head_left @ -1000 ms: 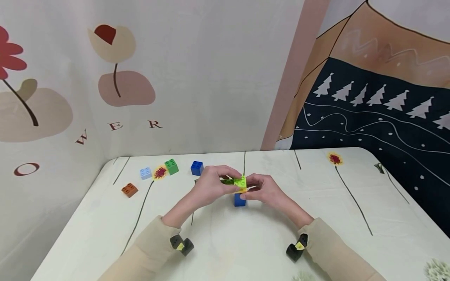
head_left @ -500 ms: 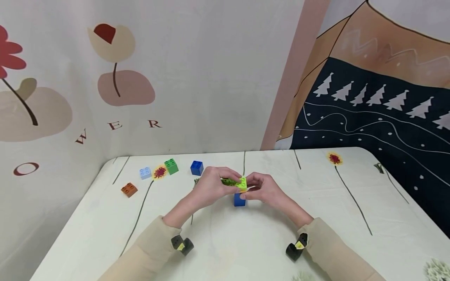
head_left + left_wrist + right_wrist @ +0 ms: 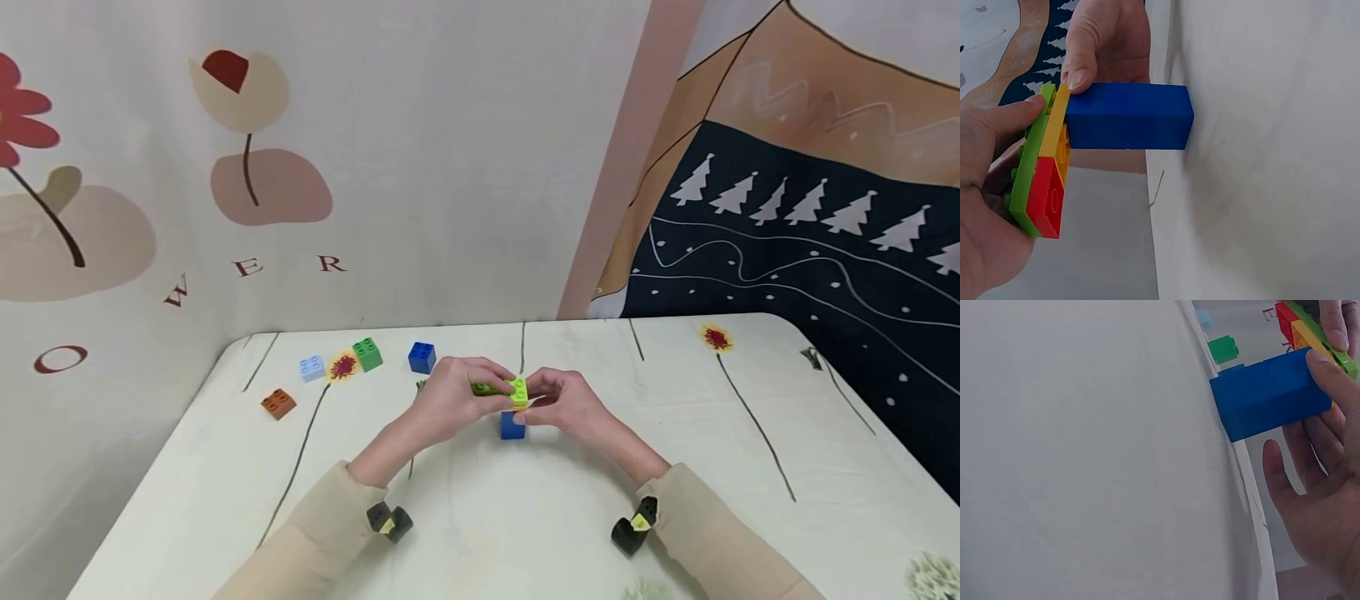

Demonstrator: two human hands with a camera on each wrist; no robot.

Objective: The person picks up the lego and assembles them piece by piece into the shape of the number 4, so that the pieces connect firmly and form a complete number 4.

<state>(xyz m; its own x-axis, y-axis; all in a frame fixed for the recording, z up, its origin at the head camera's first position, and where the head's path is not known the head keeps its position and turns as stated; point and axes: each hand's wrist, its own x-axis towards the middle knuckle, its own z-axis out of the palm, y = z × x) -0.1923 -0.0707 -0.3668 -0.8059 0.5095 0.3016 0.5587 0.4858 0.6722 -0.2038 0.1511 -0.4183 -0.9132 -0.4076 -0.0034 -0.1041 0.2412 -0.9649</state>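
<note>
A blue tower of toy building bricks (image 3: 1129, 115) stands on the table at centre. A yellow building brick (image 3: 1054, 128) caps it, with a long lime green building brick (image 3: 1027, 172) over that. Toward the left a red brick (image 3: 1046, 197) sits under the green one's overhanging end. My left hand (image 3: 448, 402) pinches the lime green brick between thumb and fingers from the left. From the other side my right hand (image 3: 566, 402) grips the top of the tower, its thumb (image 3: 1329, 372) on the upper blue brick beside the yellow one. In the head view, my left hand hides the red brick.
At the table's back left lie an orange-brown brick (image 3: 278, 404), a light blue brick (image 3: 311, 368), a green brick (image 3: 367, 354) and a blue brick (image 3: 422, 357). The white tablecloth (image 3: 480, 517) carries printed flowers. A printed curtain (image 3: 450, 167) hangs behind.
The visible end of the lime green brick has shifted and turned slightly rightward over the tower. Both hands keep nearly the same place and hold.
</note>
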